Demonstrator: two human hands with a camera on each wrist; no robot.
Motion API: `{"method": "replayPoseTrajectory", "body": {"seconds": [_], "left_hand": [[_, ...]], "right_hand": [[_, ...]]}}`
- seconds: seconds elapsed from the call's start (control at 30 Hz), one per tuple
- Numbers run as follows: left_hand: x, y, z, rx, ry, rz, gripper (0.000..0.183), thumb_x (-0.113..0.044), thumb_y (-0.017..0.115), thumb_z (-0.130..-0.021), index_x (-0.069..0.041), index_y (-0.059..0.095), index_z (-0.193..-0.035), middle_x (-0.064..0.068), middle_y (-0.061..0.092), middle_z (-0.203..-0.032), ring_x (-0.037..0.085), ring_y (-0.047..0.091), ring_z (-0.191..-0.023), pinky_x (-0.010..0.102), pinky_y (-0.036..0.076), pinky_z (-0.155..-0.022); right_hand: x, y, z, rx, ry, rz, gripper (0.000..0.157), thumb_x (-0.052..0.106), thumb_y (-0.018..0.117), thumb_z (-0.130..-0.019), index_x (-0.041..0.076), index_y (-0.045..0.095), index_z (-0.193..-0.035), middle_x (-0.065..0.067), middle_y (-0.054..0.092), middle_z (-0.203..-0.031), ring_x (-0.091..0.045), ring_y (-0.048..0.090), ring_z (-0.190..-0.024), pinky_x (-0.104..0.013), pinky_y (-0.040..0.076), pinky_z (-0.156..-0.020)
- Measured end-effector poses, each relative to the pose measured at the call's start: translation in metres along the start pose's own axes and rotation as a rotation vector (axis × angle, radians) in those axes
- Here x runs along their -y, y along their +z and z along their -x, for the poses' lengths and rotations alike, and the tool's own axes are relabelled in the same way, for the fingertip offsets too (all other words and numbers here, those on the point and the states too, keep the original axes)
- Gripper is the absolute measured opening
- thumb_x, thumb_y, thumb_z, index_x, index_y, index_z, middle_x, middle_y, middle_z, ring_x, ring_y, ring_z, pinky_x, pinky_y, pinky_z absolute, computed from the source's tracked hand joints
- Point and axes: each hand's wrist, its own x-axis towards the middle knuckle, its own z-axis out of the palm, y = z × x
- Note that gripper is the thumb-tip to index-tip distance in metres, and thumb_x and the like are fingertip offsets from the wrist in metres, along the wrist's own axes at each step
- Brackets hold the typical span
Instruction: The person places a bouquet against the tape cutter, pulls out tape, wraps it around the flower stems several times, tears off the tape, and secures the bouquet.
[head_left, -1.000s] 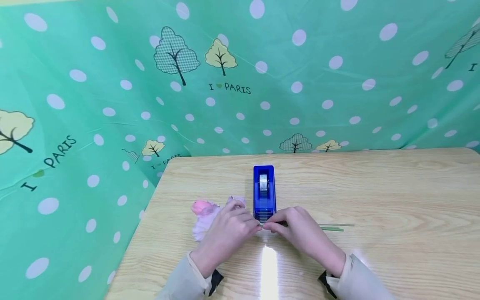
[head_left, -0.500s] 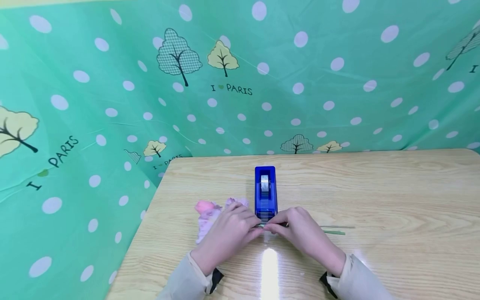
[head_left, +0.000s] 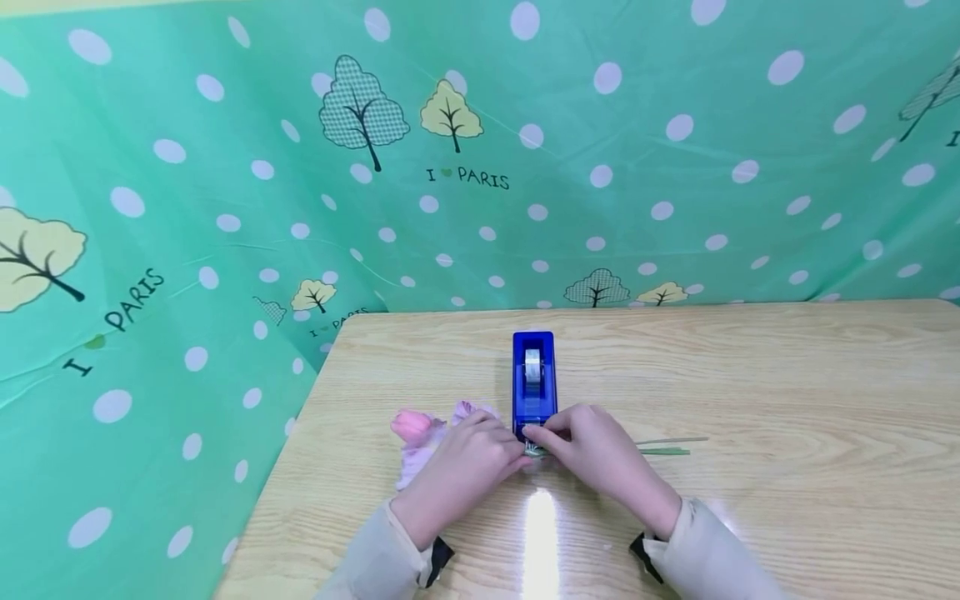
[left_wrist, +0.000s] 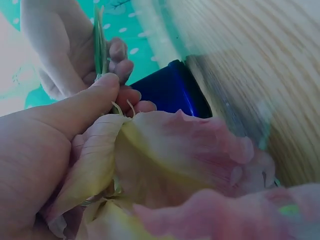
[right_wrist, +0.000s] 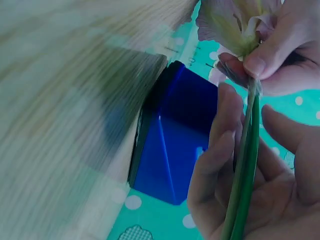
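Note:
A few artificial-looking flowers lie with pink and pale lilac blossoms [head_left: 412, 427] to the left and thin green stems [head_left: 665, 451] to the right. Just below a blossom, my left hand [head_left: 471, 460] pinches the stems between thumb and fingers. A shiny clear band, which looks like tape [right_wrist: 257, 88], shows on the stems beside the left thumb. My right hand [head_left: 606, 460] is around the stems at the front of the blue tape dispenser [head_left: 517, 392]. In the right wrist view, its thumb stands apart from its bent fingers, with the stems [right_wrist: 243, 175] passing between them.
The dispenser holds a roll of tape [head_left: 532, 367] and stands just beyond both hands on the wooden table [head_left: 787, 400]. Behind the table hangs a green dotted cloth [head_left: 660, 167] printed with trees.
My right hand has lifted slightly, its thumb moving away from the left fingertips toward the dispenser's front. The stem ends on the right have tipped up a little. The left hand keeps its pinch.

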Motion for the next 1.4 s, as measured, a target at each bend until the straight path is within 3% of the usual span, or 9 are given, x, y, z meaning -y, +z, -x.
{"method": "replayPoseTrajectory", "body": {"seconds": [0.37,0.6,0.77,1.07,1.3,1.4], "left_hand": [[-0.002,0.0,-0.001,-0.012,0.021,-0.099,0.022,-0.041,0.067,-0.092,-0.023,0.076,-0.084,-0.012,0.072,-0.077,0.005,0.067,-0.076,0.024,0.049,-0.084],[-0.003,0.003,-0.002,-0.011,0.024,-0.109,0.022,-0.042,0.067,-0.092,-0.024,0.075,-0.083,-0.013,0.072,-0.077,0.005,0.064,-0.074,0.024,0.049,-0.081],[-0.005,0.004,-0.001,-0.011,-0.007,-0.113,0.026,-0.043,0.066,-0.093,-0.02,0.077,-0.085,-0.012,0.072,-0.078,0.006,0.065,-0.076,0.025,0.05,-0.084],[-0.008,0.004,-0.002,-0.01,-0.06,-0.153,0.027,-0.044,0.065,-0.094,-0.023,0.074,-0.079,-0.013,0.073,-0.079,0.005,0.065,-0.075,0.025,0.051,-0.081],[-0.016,0.01,-0.001,0.029,-0.04,-0.171,0.022,-0.048,0.067,-0.09,-0.029,0.076,-0.081,-0.015,0.071,-0.072,0.003,0.061,-0.067,0.021,0.05,-0.073],[-0.018,0.009,-0.001,0.03,-0.038,-0.168,0.021,-0.048,0.068,-0.089,-0.03,0.077,-0.081,-0.015,0.07,-0.072,0.003,0.06,-0.067,0.022,0.049,-0.072]], "right_hand": [[0.005,0.004,-0.004,-0.057,0.107,0.018,0.03,0.032,0.071,-0.092,0.021,0.072,-0.063,0.008,0.06,-0.054,-0.007,0.046,-0.047,-0.022,0.035,-0.046],[0.003,0.005,-0.005,-0.07,0.081,0.036,0.028,0.03,0.072,-0.091,0.024,0.072,-0.064,0.011,0.064,-0.058,-0.006,0.047,-0.048,-0.021,0.036,-0.046],[0.002,0.006,-0.005,-0.085,0.045,0.074,0.03,0.029,0.073,-0.091,0.023,0.071,-0.062,0.013,0.062,-0.055,-0.004,0.046,-0.047,-0.021,0.036,-0.046],[0.003,0.009,-0.005,-0.142,0.023,0.153,0.022,0.024,0.077,-0.087,0.022,0.075,-0.065,0.012,0.068,-0.06,-0.002,0.047,-0.048,-0.021,0.039,-0.048],[-0.004,0.017,-0.001,-0.048,0.028,0.183,0.02,0.021,0.079,-0.083,0.02,0.074,-0.063,0.012,0.062,-0.055,-0.004,0.047,-0.046,-0.021,0.039,-0.046],[-0.006,0.016,0.0,-0.054,0.027,0.194,0.023,0.022,0.08,-0.083,0.021,0.073,-0.061,0.013,0.059,-0.053,-0.005,0.046,-0.046,-0.021,0.036,-0.045]]}}
